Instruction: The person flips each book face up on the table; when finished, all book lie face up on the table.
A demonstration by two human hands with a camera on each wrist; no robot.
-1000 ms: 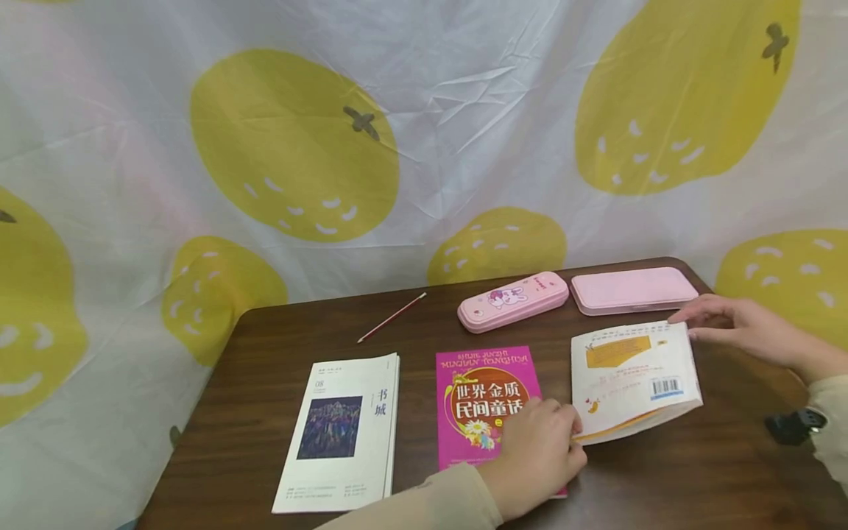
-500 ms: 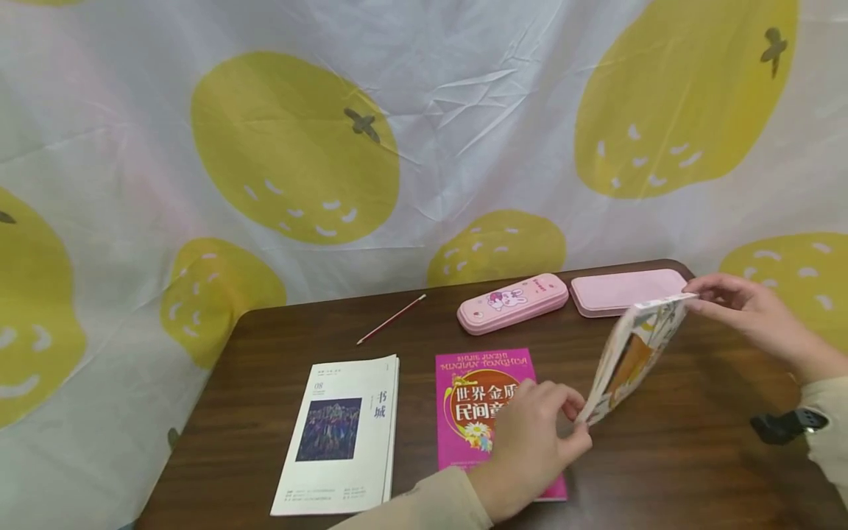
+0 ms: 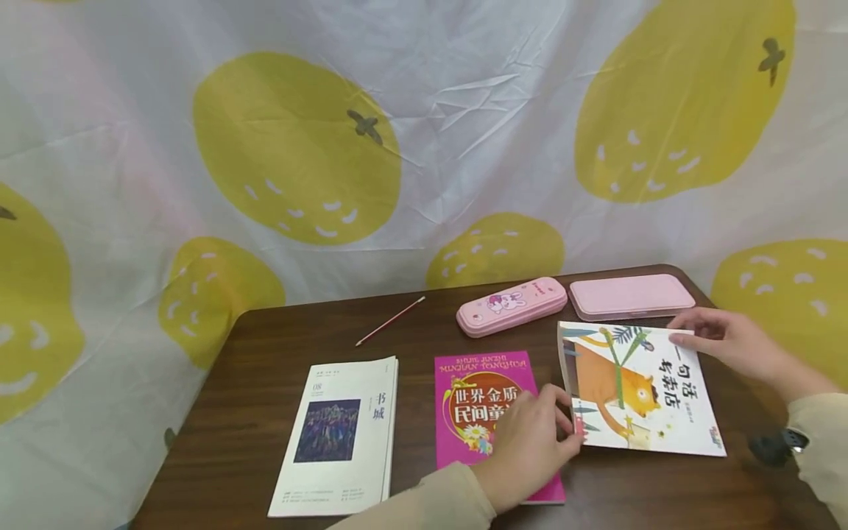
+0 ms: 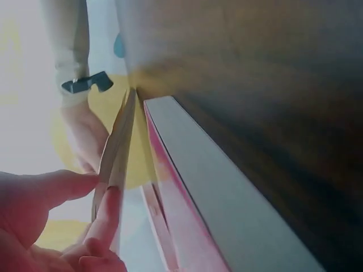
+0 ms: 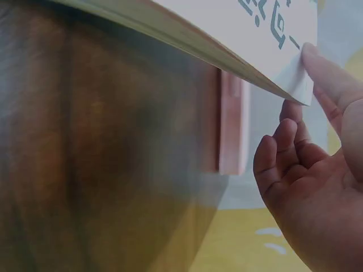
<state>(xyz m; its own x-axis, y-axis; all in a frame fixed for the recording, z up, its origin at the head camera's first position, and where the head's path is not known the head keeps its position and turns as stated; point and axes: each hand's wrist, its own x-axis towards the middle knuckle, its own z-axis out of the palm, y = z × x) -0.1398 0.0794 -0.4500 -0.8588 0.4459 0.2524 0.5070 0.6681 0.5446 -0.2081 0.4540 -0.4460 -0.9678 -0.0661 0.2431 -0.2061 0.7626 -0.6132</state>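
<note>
A white picture book (image 3: pixel 636 390) with an orange animal on its cover is held face up between both hands at the right of the table. My left hand (image 3: pixel 530 442) pinches its lower left corner, thumb and fingers (image 4: pixel 108 218) on opposite sides of it. My right hand (image 3: pixel 732 342) pinches the upper right corner, thumb on the cover and fingers underneath in the right wrist view. There the book's page edge (image 5: pixel 187 42) shows raised above the tabletop. Below my left hand lies a magenta book (image 3: pixel 457 442), partly hidden by that hand.
A white booklet (image 3: pixel 331 434) lies at the left of the dark wooden table (image 3: pixel 225 412). Behind are a red pencil (image 3: pixel 391 322), a pink pencil case with a rabbit (image 3: pixel 510 305) and a plain pink case (image 3: pixel 632 294). A lemon-print curtain (image 3: pixel 424 147) hangs beyond the table.
The picture book has been turned over, from its barcoded back through an edge-on tilt to its front cover. Both hands have kept their hold near its corners.
</note>
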